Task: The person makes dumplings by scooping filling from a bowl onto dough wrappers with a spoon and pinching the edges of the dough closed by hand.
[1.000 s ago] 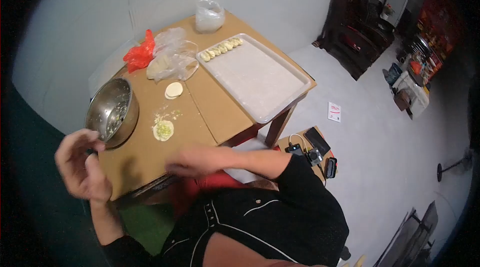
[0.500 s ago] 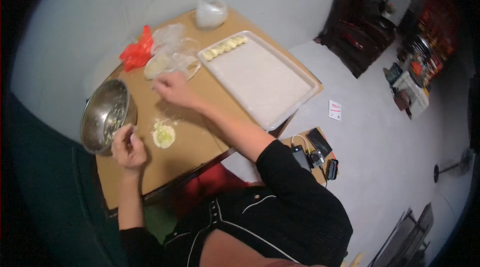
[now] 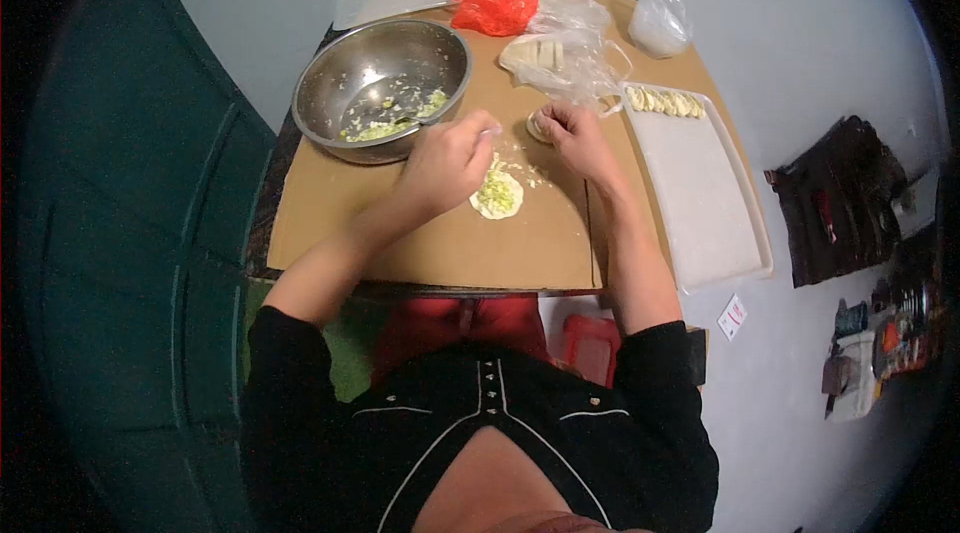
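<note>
A round dough wrapper [image 3: 497, 203] topped with chopped green-and-white filling lies flat on the cardboard sheet [image 3: 430, 243]. Just above and left of it is my left hand [image 3: 452, 161], fingers pinched together; a small pale bit shows at the fingertips, too small to name. My right hand [image 3: 578, 141] grips another pale round dough wrapper [image 3: 537, 127] by its edge. Behind my left hand stands a steel bowl [image 3: 330, 98], with chopped filling [image 3: 385, 128] in its bottom. Beyond my right hand, a stack of dough wrappers [image 3: 535, 55] sits in a clear plastic bag [image 3: 570, 23].
At right a white tray [image 3: 700, 193] bears a row of dumplings [image 3: 665, 101] at its far end. A red bag [image 3: 500, 8] and a tied clear bag [image 3: 660, 25] lie along the back. Crumbs of filling [image 3: 530, 176] are scattered near the wrapper.
The view has turned and levelled. My right hand has come away from the bag of wrappers and holds one. My left hand has moved from the bowl's rim towards the filled wrapper.
</note>
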The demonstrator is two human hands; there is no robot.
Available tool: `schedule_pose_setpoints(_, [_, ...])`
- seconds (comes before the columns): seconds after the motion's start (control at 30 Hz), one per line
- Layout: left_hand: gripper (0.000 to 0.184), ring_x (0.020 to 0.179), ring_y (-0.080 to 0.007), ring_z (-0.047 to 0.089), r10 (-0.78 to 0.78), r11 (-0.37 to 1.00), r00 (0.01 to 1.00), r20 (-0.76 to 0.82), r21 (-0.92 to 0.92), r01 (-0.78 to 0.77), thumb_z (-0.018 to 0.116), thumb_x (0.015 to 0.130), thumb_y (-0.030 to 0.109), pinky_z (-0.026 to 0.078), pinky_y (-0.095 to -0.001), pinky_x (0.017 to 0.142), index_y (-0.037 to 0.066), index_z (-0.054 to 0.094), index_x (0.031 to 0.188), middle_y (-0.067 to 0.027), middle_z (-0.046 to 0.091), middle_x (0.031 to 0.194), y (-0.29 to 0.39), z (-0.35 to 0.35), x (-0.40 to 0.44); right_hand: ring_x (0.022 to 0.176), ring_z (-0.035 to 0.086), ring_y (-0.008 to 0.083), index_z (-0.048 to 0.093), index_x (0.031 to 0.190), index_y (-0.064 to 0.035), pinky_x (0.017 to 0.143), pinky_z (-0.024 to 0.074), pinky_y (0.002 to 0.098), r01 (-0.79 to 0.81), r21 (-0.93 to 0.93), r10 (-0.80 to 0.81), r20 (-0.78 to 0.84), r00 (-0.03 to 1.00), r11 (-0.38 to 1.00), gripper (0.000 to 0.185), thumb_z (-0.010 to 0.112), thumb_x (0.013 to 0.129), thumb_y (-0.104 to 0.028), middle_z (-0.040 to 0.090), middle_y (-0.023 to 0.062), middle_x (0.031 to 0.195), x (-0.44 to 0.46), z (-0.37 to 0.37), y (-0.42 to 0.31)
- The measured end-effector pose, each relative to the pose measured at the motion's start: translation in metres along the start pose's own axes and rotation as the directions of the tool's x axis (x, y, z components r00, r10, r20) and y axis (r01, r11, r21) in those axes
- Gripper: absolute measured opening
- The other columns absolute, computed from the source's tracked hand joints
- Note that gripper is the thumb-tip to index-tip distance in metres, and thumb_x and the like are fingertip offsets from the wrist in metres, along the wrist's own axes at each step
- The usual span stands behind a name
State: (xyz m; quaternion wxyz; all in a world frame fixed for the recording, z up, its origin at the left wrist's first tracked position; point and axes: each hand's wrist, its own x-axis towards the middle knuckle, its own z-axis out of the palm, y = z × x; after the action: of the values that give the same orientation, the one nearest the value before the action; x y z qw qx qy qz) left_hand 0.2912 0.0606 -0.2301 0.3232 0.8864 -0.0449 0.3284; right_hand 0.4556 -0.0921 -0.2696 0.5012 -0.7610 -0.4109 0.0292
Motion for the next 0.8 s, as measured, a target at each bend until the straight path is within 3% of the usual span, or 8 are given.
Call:
schedule_pose_setpoints(0.07, [0.014,0.072,-0.0362,0.064,-0.059,0.993,0.985,0.161,0.108,0.042,0.051,0.086,0.005,0.05,-0.0416,0.064,0.0,0.058,0.097,-0.0226,0.062,0.08,-0.005,0.003,0.004,0.063,0.054,0.0199,0.059,0.083,0.0057,0.062,0.0448,0.0363,0.023,-0.057,-0.02,0.044,0.999,0.998,0.02,0.057,0.087,-0.014,0.058,0.0171,0.068,-0.004,0.0,-0.009])
schedule_pose_setpoints(0.17, [0.014,0.078,-0.0425,0.061,-0.053,0.998,0.98,0.194,0.042,0.046,0.05,0.087,0.006,0.048,-0.0463,0.066,-0.001,0.057,0.096,-0.0247,0.061,0.082,-0.014,0.015,-0.003,0.062,0.054,0.0228,0.059,0.082,0.0046,0.062,0.0448,0.0369,-0.015,-0.079,0.029,0.171,0.985,0.997,0.016,0.058,0.085,-0.011,0.059,0.0188,0.07,-0.011,-0.002,-0.014])
schedule_pose_setpoints(0.23, [0.015,0.08,-0.0436,0.06,-0.103,0.995,0.971,0.214,0.029,0.099,0.051,0.086,0.006,0.048,-0.0471,0.068,-0.001,0.057,0.098,-0.0249,0.061,0.082,-0.019,0.016,-0.008,0.064,0.056,0.0267,0.06,0.082,0.0027,0.062,0.0449,0.0373,0.066,-0.117,-0.031,0.277,0.96,0.991,0.012,0.059,0.082,-0.009,0.058,0.0198,0.07,-0.013,-0.003,-0.013])
schedule_pose_setpoints(0.43, [0.015,0.084,-0.0437,0.058,-0.212,0.965,0.946,0.244,0.208,0.163,0.052,0.087,0.012,0.046,-0.0504,0.071,-0.001,0.056,0.093,-0.0261,0.06,0.087,-0.03,0.007,-0.019,0.07,0.058,0.0356,0.059,0.08,0.0022,0.065,0.046,0.041,0.057,-0.21,0.032,0.396,0.918,0.976,0.011,0.059,0.078,-0.008,0.06,0.0214,0.074,-0.021,0.001,-0.029])
schedule_pose_setpoints(0.5, [0.018,0.086,-0.0441,0.058,-0.353,0.916,0.883,0.309,0.309,0.257,0.052,0.087,0.015,0.045,-0.0516,0.073,-0.002,0.055,0.09,-0.0265,0.059,0.089,-0.027,0.007,-0.024,0.07,0.059,0.0323,0.06,0.082,0.002,0.065,0.0462,0.0389,0.093,-0.222,0.006,0.406,0.914,0.971,0.01,0.061,0.079,-0.007,0.061,0.0192,0.074,-0.023,0.007,-0.028])
schedule_pose_setpoints(0.57, [0.018,0.086,-0.044,0.058,-0.357,0.911,0.879,0.317,0.328,0.252,0.052,0.087,0.016,0.045,-0.0518,0.073,-0.002,0.055,0.09,-0.0263,0.06,0.089,-0.024,0.008,-0.025,0.07,0.059,0.0291,0.06,0.084,0.0018,0.065,0.0465,0.0369,0.128,-0.241,-0.018,0.411,0.911,0.962,0.01,0.063,0.079,-0.006,0.061,0.0169,0.075,-0.024,0.012,-0.028])
schedule_pose_setpoints(0.8, [0.019,0.084,-0.0432,0.06,-0.411,0.875,0.848,0.334,0.406,0.264,0.055,0.083,0.016,0.045,-0.0521,0.075,-0.002,0.055,0.089,-0.026,0.061,0.087,-0.026,0.018,-0.03,0.073,0.057,0.0337,0.058,0.082,0.0015,0.067,0.0456,0.0406,0.227,-0.304,-0.103,0.376,0.921,0.925,0.01,0.062,0.076,-0.006,0.059,0.0183,0.075,-0.027,0.023,-0.028])
